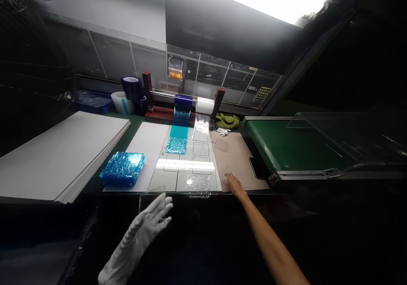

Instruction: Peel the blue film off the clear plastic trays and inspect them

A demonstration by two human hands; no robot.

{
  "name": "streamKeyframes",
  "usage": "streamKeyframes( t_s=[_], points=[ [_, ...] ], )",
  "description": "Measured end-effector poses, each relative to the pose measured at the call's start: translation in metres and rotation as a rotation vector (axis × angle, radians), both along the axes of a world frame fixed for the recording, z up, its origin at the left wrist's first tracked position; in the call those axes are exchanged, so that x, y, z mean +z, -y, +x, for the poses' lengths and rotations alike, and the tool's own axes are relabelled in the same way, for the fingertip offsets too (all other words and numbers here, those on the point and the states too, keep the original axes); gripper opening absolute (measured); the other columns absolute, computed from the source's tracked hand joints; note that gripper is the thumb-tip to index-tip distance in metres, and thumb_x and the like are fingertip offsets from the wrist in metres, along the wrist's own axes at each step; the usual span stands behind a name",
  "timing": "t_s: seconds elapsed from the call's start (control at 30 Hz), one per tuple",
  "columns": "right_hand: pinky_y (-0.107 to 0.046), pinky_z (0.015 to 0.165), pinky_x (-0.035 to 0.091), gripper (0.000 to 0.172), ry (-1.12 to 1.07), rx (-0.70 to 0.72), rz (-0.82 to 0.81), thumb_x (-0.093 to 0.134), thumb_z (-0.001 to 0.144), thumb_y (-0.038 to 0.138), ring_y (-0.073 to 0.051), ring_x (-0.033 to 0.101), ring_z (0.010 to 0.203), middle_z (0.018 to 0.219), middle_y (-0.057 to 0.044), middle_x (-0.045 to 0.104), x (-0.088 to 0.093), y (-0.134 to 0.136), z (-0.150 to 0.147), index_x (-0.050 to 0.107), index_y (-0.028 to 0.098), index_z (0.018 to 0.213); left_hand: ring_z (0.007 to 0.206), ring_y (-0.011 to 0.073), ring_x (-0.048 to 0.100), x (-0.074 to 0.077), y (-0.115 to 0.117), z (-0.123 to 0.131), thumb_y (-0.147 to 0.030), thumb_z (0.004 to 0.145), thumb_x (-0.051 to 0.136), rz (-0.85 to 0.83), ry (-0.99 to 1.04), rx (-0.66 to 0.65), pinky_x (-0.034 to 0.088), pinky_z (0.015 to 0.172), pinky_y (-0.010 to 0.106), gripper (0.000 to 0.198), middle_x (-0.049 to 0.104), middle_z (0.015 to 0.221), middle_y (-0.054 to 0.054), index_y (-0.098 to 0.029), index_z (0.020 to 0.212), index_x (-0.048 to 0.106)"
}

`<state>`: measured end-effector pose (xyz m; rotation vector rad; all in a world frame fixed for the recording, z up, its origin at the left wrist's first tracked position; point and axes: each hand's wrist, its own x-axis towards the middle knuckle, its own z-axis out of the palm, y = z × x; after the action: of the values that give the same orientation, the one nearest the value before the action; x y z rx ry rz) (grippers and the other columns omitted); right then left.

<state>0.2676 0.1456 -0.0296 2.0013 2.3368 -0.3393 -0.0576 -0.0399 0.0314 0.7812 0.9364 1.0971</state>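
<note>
two hands, left glove [140, 230] near clear film [199, 186], right hand [234, 185] on brown paper [232, 162]

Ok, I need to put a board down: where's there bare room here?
The brown paper sheet has room, between the clear film sheet and the green conveyor. A narrow green strip lies between the white board stack and the white sheet. The back, around the film roller, is crowded.

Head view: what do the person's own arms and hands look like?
The left hand wears a white fabric glove reaching past the wrist. The right hand is bare, and its forearm shows no sleeve, watch or marking.
</note>
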Motion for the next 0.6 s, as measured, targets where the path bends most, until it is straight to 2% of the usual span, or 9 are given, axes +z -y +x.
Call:
streamKeyframes(
  t_s=[0.07, 0.13, 0.2, 0.3, 0.4, 0.47, 0.53, 0.6],
  points=[
    [-0.035, 0.081, 0.046, 0.038, 0.033, -0.014, 0.004, 0.036, 0.079, -0.004, -0.024, 0.06, 0.095, 0.104, -0.017, 0.06, -0.004, -0.018, 0.012, 0.058, 0.01, 0.108, 0.136, 0.0307, 0.027, -0.012, -0.005, 0.01, -0.078, 0.076, 0.012, -0.073, 0.287, -0.077, 0.027, 0.107, 0.055, 0.091, 0.028, 0.149, 0.016, -0.018, 0.141, 0.031],
    [-0.039, 0.085, 0.045, 0.038, 0.036, -0.002, 0.037, 0.036, 0.082, -0.001, -0.026, 0.058, 0.1, 0.108, -0.02, 0.059, -0.001, -0.032, 0.013, 0.057, 0.008, 0.112, 0.137, 0.0335, 0.023, -0.021, -0.012, 0.021, -0.087, 0.066, 0.015, -0.176, 0.621, -0.126, 0.022, 0.108, 0.056, 0.106, 0.028, 0.148, 0.019, -0.011, 0.135, 0.041],
    [-0.041, 0.093, 0.041, 0.04, 0.019, 0.033, 0.086, 0.04, 0.084, 0.004, -0.028, 0.053, 0.11, 0.12, -0.021, 0.054, 0.006, -0.04, 0.003, 0.05, 0.008, 0.123, 0.138, 0.035, 0.019, -0.026, -0.022, 0.03, -0.09, 0.06, 0.022, -0.256, 0.814, -0.135, 0.02, 0.109, 0.056, 0.113, 0.027, 0.148, 0.021, -0.007, 0.131, 0.045],
    [-0.04, 0.101, 0.038, 0.053, -0.121, 0.164, 0.164, 0.053, 0.085, 0.024, -0.026, 0.044, 0.123, 0.134, -0.017, 0.047, 0.028, -0.03, -0.028, 0.038, 0.013, 0.135, 0.138, 0.0364, 0.019, -0.025, -0.036, 0.041, -0.092, 0.056, 0.026, -0.329, 0.886, -0.125, 0.021, 0.108, 0.057, 0.117, 0.027, 0.147, 0.022, -0.003, 0.13, 0.045],
    [-0.046, 0.104, 0.035, 0.075, -0.433, 0.46, 0.181, 0.061, 0.078, 0.045, -0.028, 0.043, 0.125, 0.136, -0.016, 0.047, 0.058, 0.006, -0.067, 0.031, 0.015, 0.14, 0.137, 0.0358, 0.021, -0.019, -0.048, 0.049, -0.091, 0.058, 0.025, -0.369, 0.865, -0.104, 0.022, 0.108, 0.055, 0.117, 0.024, 0.148, 0.023, -0.002, 0.131, 0.041],
    [-0.052, 0.11, 0.024, 0.091, -0.495, 0.633, 0.122, 0.065, 0.07, 0.054, -0.03, 0.038, 0.129, 0.14, -0.016, 0.043, 0.074, 0.03, -0.089, 0.025, 0.015, 0.143, 0.137, 0.0348, 0.022, -0.015, -0.055, 0.055, -0.089, 0.062, 0.023, -0.369, 0.858, -0.113, 0.022, 0.108, 0.053, 0.114, 0.023, 0.148, 0.023, -0.002, 0.134, 0.035],
    [-0.054, 0.112, 0.016, 0.103, -0.5, 0.742, 0.062, 0.066, 0.065, 0.06, -0.031, 0.033, 0.133, 0.143, -0.018, 0.038, 0.082, 0.045, -0.105, 0.019, 0.014, 0.145, 0.136, 0.0346, 0.024, -0.014, -0.061, 0.061, -0.088, 0.063, 0.023, -0.33, 0.872, -0.149, 0.021, 0.109, 0.053, 0.112, 0.024, 0.148, 0.022, -0.004, 0.137, 0.031],
    [-0.055, 0.112, 0.012, 0.111, -0.489, 0.783, 0.024, 0.067, 0.062, 0.062, -0.032, 0.03, 0.134, 0.144, -0.02, 0.035, 0.081, 0.05, -0.113, 0.014, 0.012, 0.146, 0.136, 0.0339, 0.026, -0.015, -0.068, 0.067, -0.088, 0.063, 0.023, -0.274, 0.885, -0.173, 0.019, 0.11, 0.052, 0.112, 0.027, 0.147, 0.021, -0.006, 0.138, 0.029]
  ],
)
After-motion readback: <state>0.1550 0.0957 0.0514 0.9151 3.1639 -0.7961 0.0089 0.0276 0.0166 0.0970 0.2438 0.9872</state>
